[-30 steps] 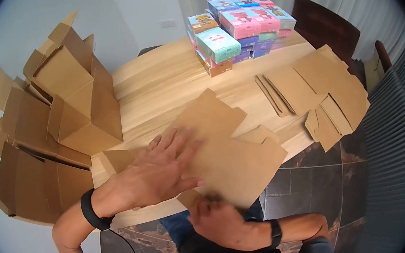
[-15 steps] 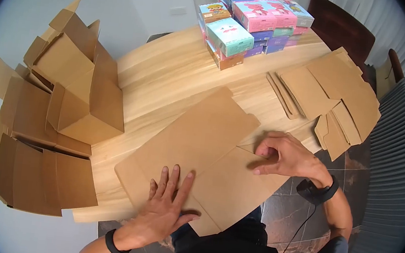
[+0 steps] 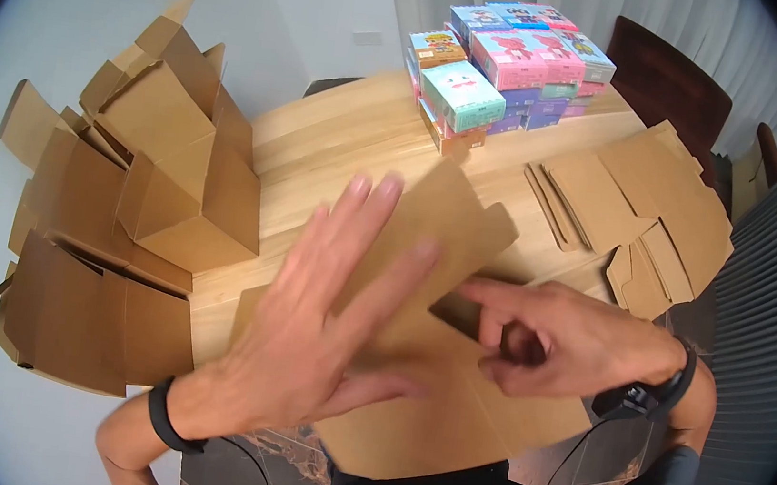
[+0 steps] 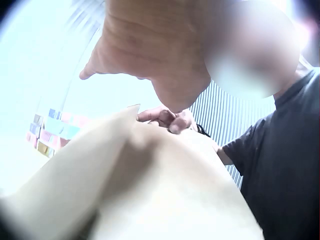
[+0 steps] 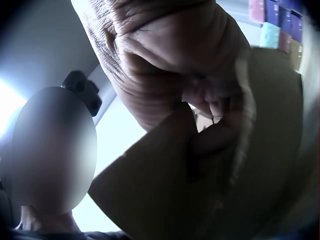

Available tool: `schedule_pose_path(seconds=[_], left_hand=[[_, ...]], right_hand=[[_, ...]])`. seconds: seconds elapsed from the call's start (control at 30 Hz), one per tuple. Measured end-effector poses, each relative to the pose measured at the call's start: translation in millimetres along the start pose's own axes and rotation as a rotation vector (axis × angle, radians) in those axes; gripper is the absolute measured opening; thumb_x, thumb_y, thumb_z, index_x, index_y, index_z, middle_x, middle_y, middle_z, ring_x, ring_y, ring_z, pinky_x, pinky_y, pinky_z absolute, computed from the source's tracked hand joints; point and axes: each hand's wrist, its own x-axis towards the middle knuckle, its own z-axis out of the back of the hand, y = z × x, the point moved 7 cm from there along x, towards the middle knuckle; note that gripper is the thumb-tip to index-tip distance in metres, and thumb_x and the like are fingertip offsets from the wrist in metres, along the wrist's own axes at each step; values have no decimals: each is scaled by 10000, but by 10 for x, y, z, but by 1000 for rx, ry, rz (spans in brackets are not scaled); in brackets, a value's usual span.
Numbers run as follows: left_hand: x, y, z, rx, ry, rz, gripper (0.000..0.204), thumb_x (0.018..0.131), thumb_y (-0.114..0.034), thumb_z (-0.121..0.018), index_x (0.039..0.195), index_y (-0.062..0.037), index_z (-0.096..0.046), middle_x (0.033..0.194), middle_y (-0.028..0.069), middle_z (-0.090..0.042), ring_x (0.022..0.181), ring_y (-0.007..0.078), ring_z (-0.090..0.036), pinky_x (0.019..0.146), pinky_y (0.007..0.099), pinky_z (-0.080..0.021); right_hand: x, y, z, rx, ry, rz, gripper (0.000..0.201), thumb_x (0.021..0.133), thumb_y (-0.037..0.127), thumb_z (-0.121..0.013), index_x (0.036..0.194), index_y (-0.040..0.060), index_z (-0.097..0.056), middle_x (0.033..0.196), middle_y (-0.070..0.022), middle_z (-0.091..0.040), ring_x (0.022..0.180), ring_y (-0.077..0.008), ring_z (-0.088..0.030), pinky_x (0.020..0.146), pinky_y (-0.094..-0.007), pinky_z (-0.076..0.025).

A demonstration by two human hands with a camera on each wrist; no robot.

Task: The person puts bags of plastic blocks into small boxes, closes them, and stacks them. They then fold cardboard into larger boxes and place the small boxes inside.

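Note:
A partly flattened cardboard box lies across the near table edge, its panels parting at a dark gap in the middle. My right hand grips the box at that gap, index finger reaching in between the panels and the other fingers curled. In the right wrist view, a cardboard flap comes up against the curled fingers. Spread over the left part of the box is my left hand, its fingers straight and slightly blurred. The left wrist view shows this palm raised above the cardboard.
Opened cardboard boxes stand crowded at the table's left end. Colourful small boxes are stacked at the back. Flattened cardboard lies at the right edge, near a dark chair.
The box has turned and its panels have come apart at the middle. My right hand has moved in to grip it there, and the left hand has lifted and shifted upward over it.

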Motion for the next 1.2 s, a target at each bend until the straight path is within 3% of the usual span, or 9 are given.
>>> schedule_pose_path(seconds=[0.17, 0.3, 0.43, 0.53, 0.6, 0.8, 0.87, 1.03, 1.2], left_hand=[[415, 30, 230, -327, -168, 214, 996, 873, -296, -825, 1614, 24, -242, 1522, 297, -424, 1432, 390, -436, 1151, 441, -388], [299, 214, -72, -739, 122, 677, 711, 1028, -290, -661, 1564, 59, -349, 1171, 199, -676, 1070, 270, -679, 953, 357, -522], [147, 276, 131, -530, 105, 654, 475, 1074, -250, -545, 1367, 121, -495, 955, 265, -692, 848, 302, -687, 783, 390, -523], [-105, 423, 482, -402, -30, 887, 365, 1109, -245, -505, 1247, 78, -602, 969, 180, -719, 853, 172, -669, 756, 325, -524], [-217, 549, 628, -933, -583, 599, 436, 1090, -324, -564, 1333, 36, -595, 1183, 108, -696, 1031, 143, -663, 904, 297, -528], [-482, 896, 717, -1165, -860, 520, 428, 1113, -253, -514, 1436, 23, -571, 1201, 113, -707, 1039, 118, -649, 945, 284, -534], [-541, 869, 646, -724, -423, 506, 372, 1098, -216, -532, 1410, -32, -622, 1198, 85, -731, 1006, 131, -677, 912, 308, -560], [-530, 800, 210, -516, 151, 526, 331, 1020, -49, -576, 1319, -87, -713, 1287, 94, -736, 1125, 229, -697, 967, 329, -540], [-721, 920, 621, -535, -389, 346, 499, 944, 151, -454, 1346, -48, -672, 1302, 159, -710, 1180, 282, -692, 1064, 378, -552]], right_hand=[[-77, 599, -152, -304, -34, 221, 424, 873, 82, -621, 1172, -132, -411, 727, -211, -649, 672, -415, -676, 600, -484, -524], [-66, 682, -182, -258, -43, 168, 434, 945, 190, -648, 1189, -105, -443, 788, -243, -675, 661, -443, -665, 577, -491, -517], [-130, 751, -82, -209, 192, 86, 711, 903, 373, -798, 1343, -88, -483, 1028, -186, -735, 941, -354, -744, 825, -452, -569], [-337, 964, 33, -599, -5, 800, 888, 819, 591, -803, 1374, -62, -571, 1092, -141, -762, 1084, -330, -731, 1063, -534, -459], [-390, 1061, 110, -558, -194, 866, 759, 798, 636, -786, 1202, -3, -725, 1071, -100, -772, 1129, -328, -716, 1155, -594, -329], [-632, 1379, 285, -786, -685, 1005, 285, 871, 304, -807, 788, 69, -669, 674, 3, -695, 612, -169, -684, 688, -334, -551], [-646, 1446, 413, -714, -854, 895, 312, 864, 315, -818, 796, 53, -663, 619, -11, -641, 548, -178, -634, 575, -301, -505], [-231, 1039, -308, -722, -532, 963, 302, 778, 194, -868, 925, 5, -683, 661, -30, -578, 494, -158, -533, 500, -263, -426], [-340, 1143, -519, -1182, -539, 932, 164, 759, 111, -780, 862, 95, -653, 607, 30, -436, 481, -113, -439, 514, -245, -381]])
